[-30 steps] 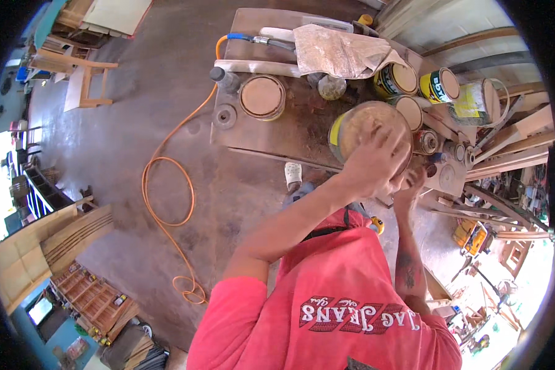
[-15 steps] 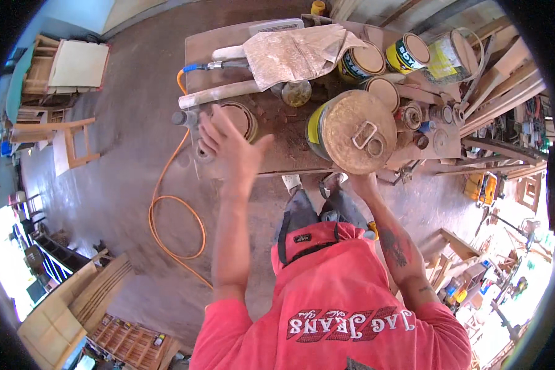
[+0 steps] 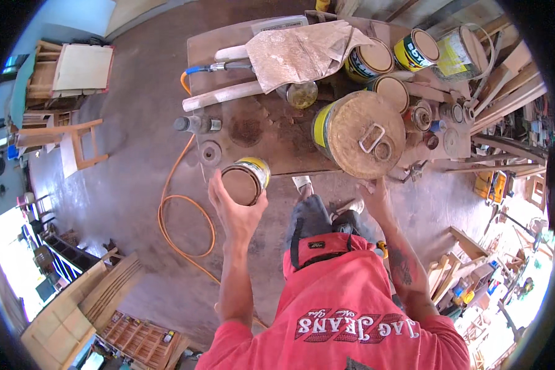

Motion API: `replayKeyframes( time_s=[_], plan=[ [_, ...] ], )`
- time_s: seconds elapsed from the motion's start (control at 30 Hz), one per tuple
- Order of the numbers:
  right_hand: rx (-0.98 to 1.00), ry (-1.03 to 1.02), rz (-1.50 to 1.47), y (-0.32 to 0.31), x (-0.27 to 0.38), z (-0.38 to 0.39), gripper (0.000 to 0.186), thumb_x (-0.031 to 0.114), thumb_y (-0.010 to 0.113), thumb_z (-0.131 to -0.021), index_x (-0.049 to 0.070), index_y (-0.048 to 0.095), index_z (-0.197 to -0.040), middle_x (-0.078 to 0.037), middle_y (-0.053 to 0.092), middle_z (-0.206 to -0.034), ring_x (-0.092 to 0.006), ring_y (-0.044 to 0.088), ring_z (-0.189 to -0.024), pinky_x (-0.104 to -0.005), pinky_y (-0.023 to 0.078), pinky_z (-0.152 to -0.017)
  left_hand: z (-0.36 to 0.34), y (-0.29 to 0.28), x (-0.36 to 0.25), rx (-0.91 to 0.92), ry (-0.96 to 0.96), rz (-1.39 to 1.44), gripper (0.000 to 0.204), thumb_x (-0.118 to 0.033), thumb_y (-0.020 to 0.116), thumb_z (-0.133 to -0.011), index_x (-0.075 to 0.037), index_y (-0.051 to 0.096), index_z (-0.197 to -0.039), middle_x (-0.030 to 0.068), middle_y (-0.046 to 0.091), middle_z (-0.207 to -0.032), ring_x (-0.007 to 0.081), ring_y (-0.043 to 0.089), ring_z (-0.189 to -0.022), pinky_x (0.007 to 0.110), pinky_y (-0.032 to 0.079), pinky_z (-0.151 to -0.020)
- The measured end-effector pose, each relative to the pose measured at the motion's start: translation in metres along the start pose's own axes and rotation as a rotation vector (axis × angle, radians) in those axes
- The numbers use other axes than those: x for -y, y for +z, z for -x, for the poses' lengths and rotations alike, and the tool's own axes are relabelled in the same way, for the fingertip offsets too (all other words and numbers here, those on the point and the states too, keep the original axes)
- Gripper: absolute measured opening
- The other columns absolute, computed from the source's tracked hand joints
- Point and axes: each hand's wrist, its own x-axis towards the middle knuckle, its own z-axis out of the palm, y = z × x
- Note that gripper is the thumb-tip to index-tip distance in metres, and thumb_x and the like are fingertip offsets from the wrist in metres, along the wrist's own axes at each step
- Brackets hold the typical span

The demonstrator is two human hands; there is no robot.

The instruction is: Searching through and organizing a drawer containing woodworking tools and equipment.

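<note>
My left hand (image 3: 233, 207) grips a small paint can (image 3: 240, 185) with a dusty lid and yellow-white label, held just off the worktable's (image 3: 271, 157) near edge. My right hand (image 3: 376, 197) is curled at the near rim of a large dusty can (image 3: 351, 135) with a metal lid handle and yellow label, some fingertips hidden beneath it. A dark bottle (image 3: 197, 124) and a flat ring (image 3: 210, 153) lie left of a round dark mark on the tabletop. Behind are a pale tube (image 3: 222, 94), a jar (image 3: 301, 94) and a crumpled sheet (image 3: 299, 52).
More cans (image 3: 369, 60) and timber (image 3: 509, 92) crowd the table's right. An orange hose (image 3: 163, 209) coils on the floor at left, near a wooden chair (image 3: 80, 145) and leaning boards (image 3: 98, 287). A yellow machine (image 3: 490, 185) and offcuts stand at lower right.
My left hand left the large can's lid, reached left, closed on the small can and drew it toward me off its spot. My right hand stays by the large can.
</note>
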Motion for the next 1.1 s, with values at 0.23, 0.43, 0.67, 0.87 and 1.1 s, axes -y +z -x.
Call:
replayKeyframes(
  time_s=[0.23, 0.43, 0.67, 0.87, 1.1],
  plan=[
    [0.160, 0.115, -0.103, -0.014, -0.039, 0.021, 0.070, 0.016, 0.073, -0.082, 0.000, 0.040, -0.141, -0.023, 0.057, -0.127, -0.0357, 0.063, -0.102, -0.0435, 0.050, -0.089, -0.045, 0.041, -0.021, -0.100, 0.170, 0.073, 0.097, -0.021, 0.085, -0.066, 0.000, 0.032, -0.144, 0.0255, 0.042, -0.136, 0.0425, 0.039, -0.129, 0.050, 0.034, -0.109],
    [-0.094, 0.133, -0.114, -0.060, -0.076, 0.063, 0.073, 0.014, 0.072, -0.082, 0.000, 0.037, -0.144, -0.024, 0.055, -0.130, -0.0327, 0.064, -0.103, -0.0414, 0.051, -0.089, -0.110, 0.046, -0.017, -0.061, 0.205, -0.096, 0.098, -0.032, 0.082, -0.072, 0.004, 0.029, -0.146, 0.0281, 0.042, -0.141, 0.0424, 0.037, -0.132, 0.051, 0.031, -0.112],
    [-0.226, 0.434, -0.196, -0.105, -0.164, 0.169, 0.063, 0.009, 0.070, -0.083, 0.002, 0.042, -0.139, -0.024, 0.058, -0.129, -0.0359, 0.065, -0.103, -0.0434, 0.051, -0.090, -0.024, 0.079, 0.023, -0.319, 0.209, -0.203, 0.098, -0.061, 0.071, -0.081, 0.008, 0.037, -0.141, 0.0309, 0.040, -0.140, 0.0460, 0.036, -0.131, 0.055, 0.030, -0.110],
    [-0.451, 0.708, -0.383, -0.121, -0.220, 0.272, 0.047, 0.014, 0.071, -0.084, 0.000, 0.056, -0.126, -0.025, 0.064, -0.117, -0.0353, 0.067, -0.096, -0.0423, 0.054, -0.082, 0.143, 0.201, -0.115, 0.456, 0.601, -0.047, 0.045, -0.027, 0.070, -0.086, 0.001, 0.061, -0.120, 0.0229, 0.053, -0.129, 0.0387, 0.050, -0.122, 0.047, 0.041, -0.103],
    [-0.211, 0.852, -0.599, -0.128, -0.222, 0.247, 0.028, 0.024, 0.066, -0.089, -0.002, 0.069, -0.101, -0.021, 0.070, -0.099, -0.0302, 0.069, -0.089, -0.0392, 0.053, -0.079, 0.090, 0.318, -0.281, 0.583, 1.132, 0.038, 0.034, -0.018, 0.066, -0.089, -0.002, 0.063, -0.118, 0.0182, 0.052, -0.130, 0.0359, 0.053, -0.119, 0.047, 0.043, -0.102]
  ],
)
